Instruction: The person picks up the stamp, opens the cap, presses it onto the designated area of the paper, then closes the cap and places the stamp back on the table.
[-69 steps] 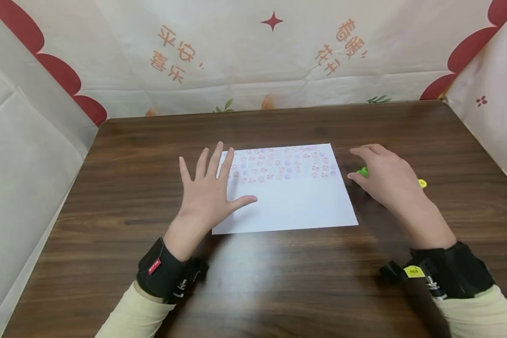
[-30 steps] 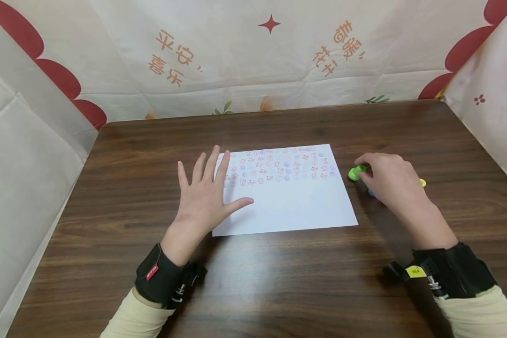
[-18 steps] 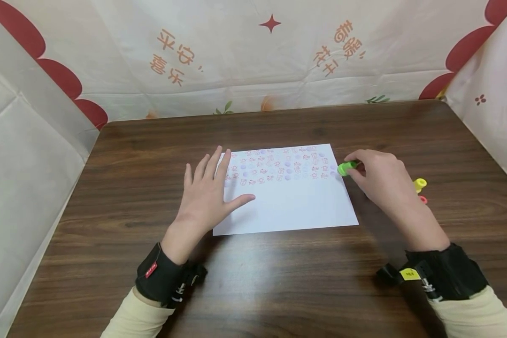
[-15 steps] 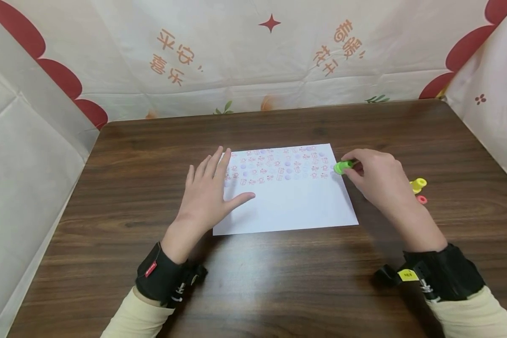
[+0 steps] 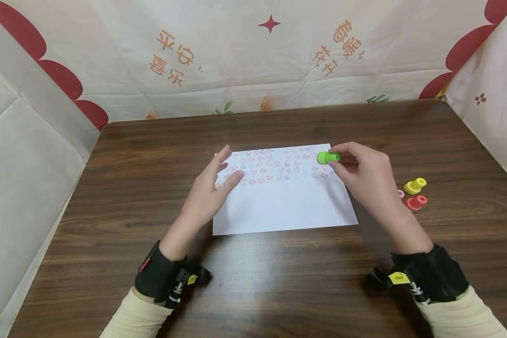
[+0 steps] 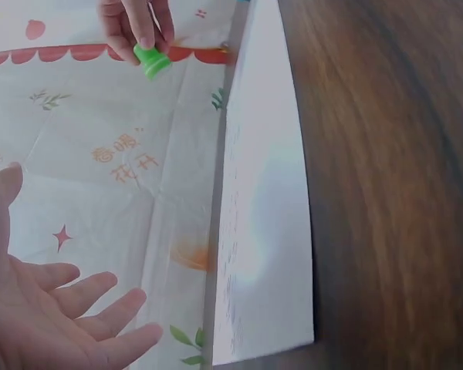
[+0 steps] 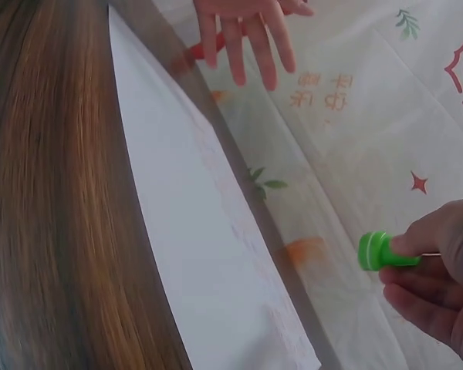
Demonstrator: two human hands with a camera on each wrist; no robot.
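My right hand (image 5: 369,178) pinches a green self-inking toy stamp (image 5: 326,157) by its narrow handle, above the right part of a white paper sheet (image 5: 287,209). In the right wrist view the green stamp (image 7: 374,251) is held sideways between thumb and fingers, off the paper. Rows of small red and purple stamp prints (image 5: 279,164) cover the sheet's far half, and its near half is blank. My left hand (image 5: 204,195) hovers at the paper's left edge with fingers extended and holds nothing; the left wrist view shows its fingers (image 6: 100,308) spread.
Right of the paper, a yellow stamp (image 5: 415,186) and a red stamp (image 5: 416,203) stand on the brown wooden table (image 5: 295,281). A pink stamp (image 5: 401,193) is partly hidden by my right wrist. A white printed cloth (image 5: 236,56) hangs behind the table.
My right hand has taken hold of the green stamp, lifted it and carried it leftward over the paper, uncovering the other stamps. My left hand has turned onto its side.
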